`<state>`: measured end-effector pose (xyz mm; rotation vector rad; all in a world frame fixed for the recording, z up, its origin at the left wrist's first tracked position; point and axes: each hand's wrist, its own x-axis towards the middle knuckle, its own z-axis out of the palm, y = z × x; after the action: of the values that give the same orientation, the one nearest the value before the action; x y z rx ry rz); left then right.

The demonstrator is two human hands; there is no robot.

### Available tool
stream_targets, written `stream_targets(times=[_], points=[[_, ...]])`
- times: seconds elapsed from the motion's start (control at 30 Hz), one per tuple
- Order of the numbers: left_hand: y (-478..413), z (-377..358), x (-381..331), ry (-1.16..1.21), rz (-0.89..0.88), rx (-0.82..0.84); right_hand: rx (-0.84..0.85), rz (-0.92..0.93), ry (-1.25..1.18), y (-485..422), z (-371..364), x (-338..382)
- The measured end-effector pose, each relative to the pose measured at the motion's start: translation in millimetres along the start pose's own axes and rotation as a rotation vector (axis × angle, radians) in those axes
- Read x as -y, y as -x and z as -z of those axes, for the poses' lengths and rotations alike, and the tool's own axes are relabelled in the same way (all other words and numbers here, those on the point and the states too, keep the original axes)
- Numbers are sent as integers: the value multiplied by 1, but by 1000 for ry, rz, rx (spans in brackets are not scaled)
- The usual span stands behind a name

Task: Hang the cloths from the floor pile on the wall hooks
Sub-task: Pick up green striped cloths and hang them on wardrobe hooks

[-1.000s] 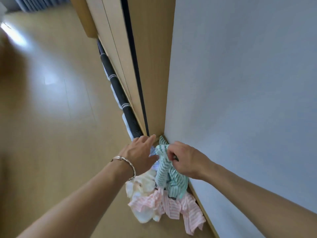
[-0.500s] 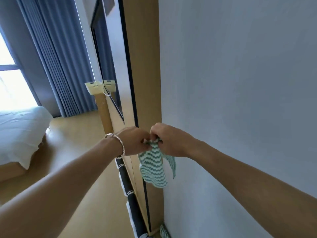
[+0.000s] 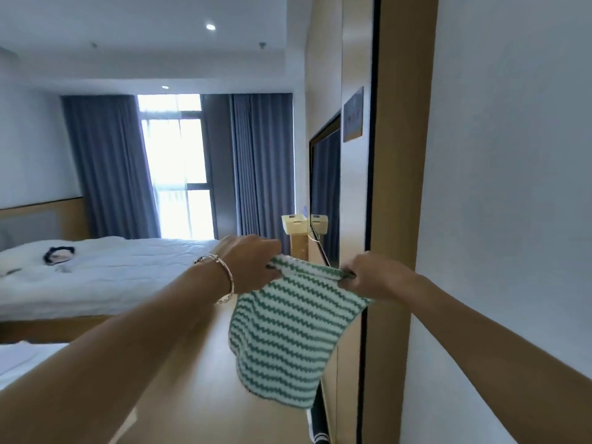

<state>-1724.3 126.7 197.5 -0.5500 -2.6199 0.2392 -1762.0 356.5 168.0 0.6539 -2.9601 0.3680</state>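
Observation:
A green-and-white striped cloth [image 3: 285, 334] hangs spread out in front of me at about chest height. My left hand [image 3: 253, 264] pinches its upper left corner and my right hand [image 3: 371, 277] pinches its upper right corner, holding the top edge taut between them. The cloth's lower part hangs free. The floor pile and the wall hooks are out of view.
A white wall [image 3: 512, 187] stands close on my right, edged by a wooden panel [image 3: 397, 155] with a mirror [image 3: 326, 187]. A bed [image 3: 105, 274] lies at the left. Curtains [image 3: 262, 168] and a window [image 3: 176, 161] are at the far end. A dark rolled item [image 3: 318, 424] leans below.
I have stood up from the floor pile with the striped cloth. My hands moved apart, spreading the bunched cloth flat. The view rose from the floor to the room.

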Motion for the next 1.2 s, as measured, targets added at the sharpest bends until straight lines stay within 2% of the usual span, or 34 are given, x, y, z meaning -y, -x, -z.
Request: stream_targets(times=[0.23,0.43,0.57,0.67,0.8,0.97,1.2], points=[[59,-2,18,29,322,71,-79,172,-129,-1,-12,37],[119,-6,-1,-97,512,206,29,300,-178,12,-51,57],[173,4,-9,-130,536,389,153,376,-167,17,-75,89],[214,32,-5,-141,607,429,149,465,-203,19,-73,132],[281,76,4,-191,764,406,244,624,-226,38,-70,201],[374,128,6,-73,924,363,258,792,-232,74,-63,292],[525,212,-12,-25,1159,304,256,1026,-272,175,-68,448]])
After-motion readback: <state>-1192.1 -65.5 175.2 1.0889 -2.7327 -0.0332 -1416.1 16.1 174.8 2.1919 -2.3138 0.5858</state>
